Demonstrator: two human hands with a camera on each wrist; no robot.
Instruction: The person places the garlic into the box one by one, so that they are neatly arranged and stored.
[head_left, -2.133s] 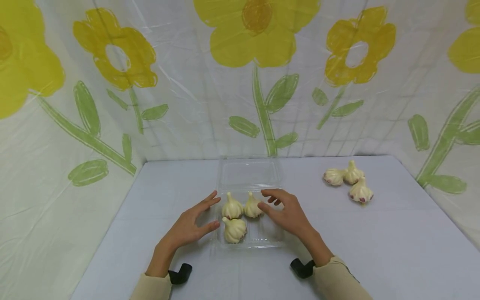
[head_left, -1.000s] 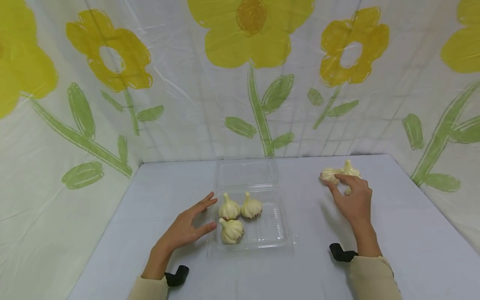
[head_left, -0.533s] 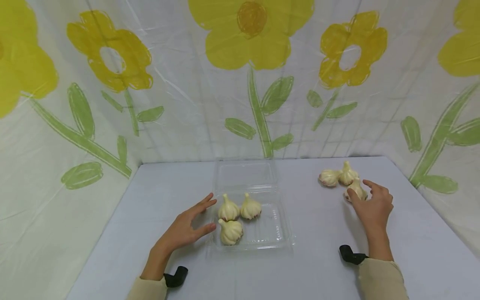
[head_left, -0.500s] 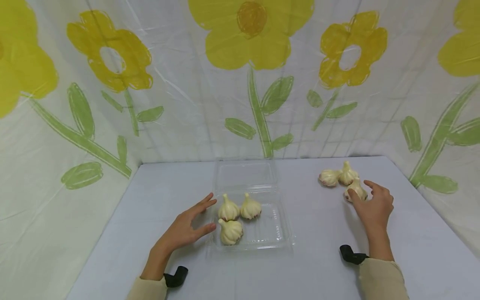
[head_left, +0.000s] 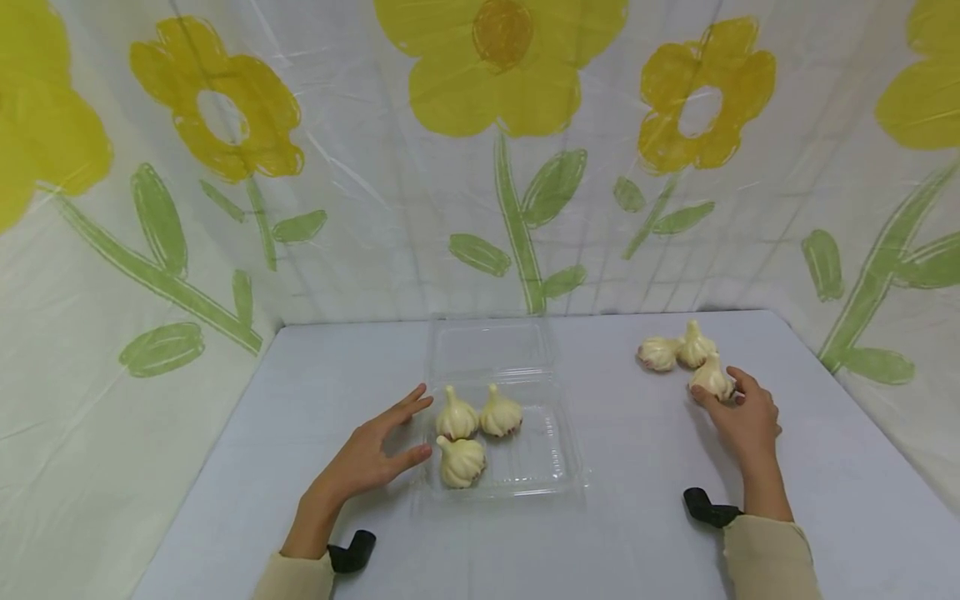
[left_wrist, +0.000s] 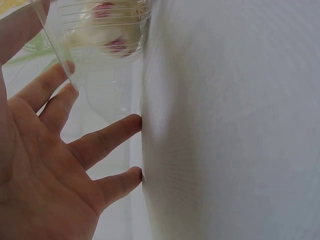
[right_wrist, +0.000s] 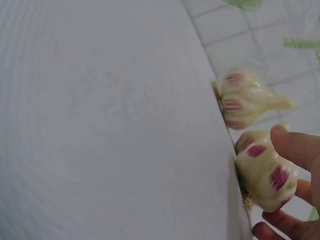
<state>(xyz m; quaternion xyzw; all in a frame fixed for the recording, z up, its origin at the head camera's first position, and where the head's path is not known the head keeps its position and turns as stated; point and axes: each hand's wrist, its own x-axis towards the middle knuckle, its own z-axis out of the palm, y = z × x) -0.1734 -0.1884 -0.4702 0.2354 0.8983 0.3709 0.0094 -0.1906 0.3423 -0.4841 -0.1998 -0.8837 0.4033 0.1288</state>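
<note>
My right hand (head_left: 750,421) pinches a garlic bulb (head_left: 710,379) between thumb and fingers at the right of the table. In the right wrist view the bulb (right_wrist: 265,170), marked with purple patches, has its root end by the white surface. Two more garlic bulbs, one lying (head_left: 658,354) and one upright (head_left: 694,343), are right beside it. My left hand (head_left: 367,458) stays spread at the left side of a clear plastic clamshell box (head_left: 536,450). Its fingertips (left_wrist: 67,67) meet the box's rim in the left wrist view. Three garlic bulbs (head_left: 461,464) fill the box's left part.
The box's clear lid (head_left: 492,346) lies folded back toward the rear. A white cloth covers the table (head_left: 600,533). Behind it hangs a pale sheet with printed yellow flowers (head_left: 502,67). Each wrist carries a black camera mount (head_left: 705,507).
My right hand has gone from above the box to the right-hand garlic bulbs and closed its fingers on the nearest one. The left hand keeps its place beside the box.
</note>
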